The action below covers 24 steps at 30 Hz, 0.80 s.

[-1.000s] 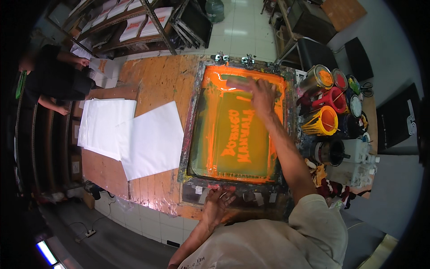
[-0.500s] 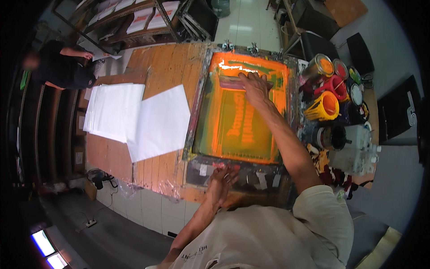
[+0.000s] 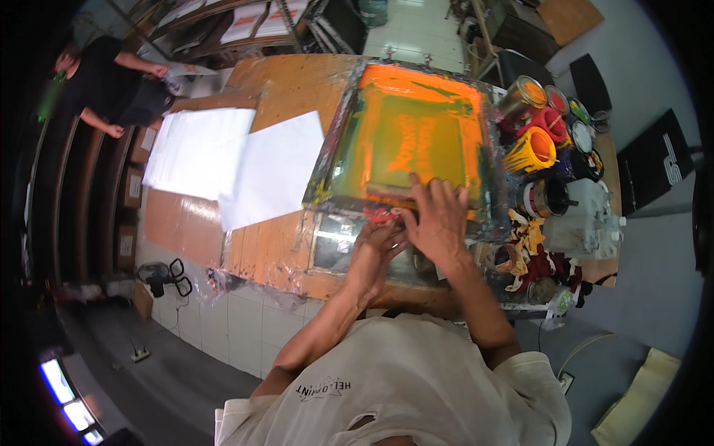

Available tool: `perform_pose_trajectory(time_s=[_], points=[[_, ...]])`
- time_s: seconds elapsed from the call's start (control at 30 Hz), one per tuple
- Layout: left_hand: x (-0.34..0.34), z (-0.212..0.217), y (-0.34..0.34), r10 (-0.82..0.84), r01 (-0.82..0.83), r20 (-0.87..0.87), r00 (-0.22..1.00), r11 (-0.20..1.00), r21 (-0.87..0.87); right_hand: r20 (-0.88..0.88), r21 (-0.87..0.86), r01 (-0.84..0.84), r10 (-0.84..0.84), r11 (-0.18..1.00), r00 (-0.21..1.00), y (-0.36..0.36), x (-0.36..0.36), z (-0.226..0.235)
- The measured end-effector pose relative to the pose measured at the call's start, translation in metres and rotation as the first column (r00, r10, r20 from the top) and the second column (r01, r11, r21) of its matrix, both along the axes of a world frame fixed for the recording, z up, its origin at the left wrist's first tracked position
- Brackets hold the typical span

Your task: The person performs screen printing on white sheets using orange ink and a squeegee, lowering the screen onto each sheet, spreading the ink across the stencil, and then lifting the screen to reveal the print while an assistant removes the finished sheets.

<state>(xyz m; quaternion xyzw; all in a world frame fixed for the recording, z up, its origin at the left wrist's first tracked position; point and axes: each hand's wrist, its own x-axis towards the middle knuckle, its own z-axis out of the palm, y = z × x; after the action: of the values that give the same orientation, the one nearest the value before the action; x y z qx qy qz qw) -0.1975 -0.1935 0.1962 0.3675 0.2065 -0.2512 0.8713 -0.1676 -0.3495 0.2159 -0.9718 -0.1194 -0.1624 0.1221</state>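
Observation:
An orange-inked printing screen (image 3: pixel 407 100) in a dark, ink-stained frame lies on the wooden table in front of me. Its near edge is raised above a dark, glossy base (image 3: pixel 335 241). My left hand (image 3: pixel 379 249) is closed on the frame's near edge, beside a red patch. Just right of it, my right hand (image 3: pixel 440 215) holds a squeegee (image 3: pixel 390 192) at the near end of the mesh. The fingers lie over the squeegee's right part and hide it. Orange lettering shows on the greenish mesh beyond. Thick orange ink lines the far end and right side.
Left of the screen lie a loose white sheet (image 3: pixel 275 167) and a white stack (image 3: pixel 197 152). Ink pots, among them a yellow tub (image 3: pixel 532 151), crowd the right side near stained rags (image 3: pixel 529 238) and clear bottles (image 3: pixel 587 230). Another person (image 3: pixel 111 82) stands far left.
My right hand has drawn the squeegee from the screen's far end to its near end. My left hand has taken the frame's near edge, which has risen off the base.

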Motion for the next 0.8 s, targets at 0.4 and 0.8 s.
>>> perform_pose_trajectory(time_s=[0.4, 0.8], points=[[0.091, -0.056, 0.055, -0.227, -0.28, 0.41, 0.884, 0.445, 0.851, 0.281, -0.017, 0.004, 0.001, 1.0, 0.96, -0.033, 0.119, 0.136], [0.124, -0.15, 0.155, -0.188, -0.039, 0.119, 0.975, 0.384, 0.923, 0.051, 0.103, 0.069, -0.075, 0.992, 0.996, -0.046, 0.157, 0.171]])
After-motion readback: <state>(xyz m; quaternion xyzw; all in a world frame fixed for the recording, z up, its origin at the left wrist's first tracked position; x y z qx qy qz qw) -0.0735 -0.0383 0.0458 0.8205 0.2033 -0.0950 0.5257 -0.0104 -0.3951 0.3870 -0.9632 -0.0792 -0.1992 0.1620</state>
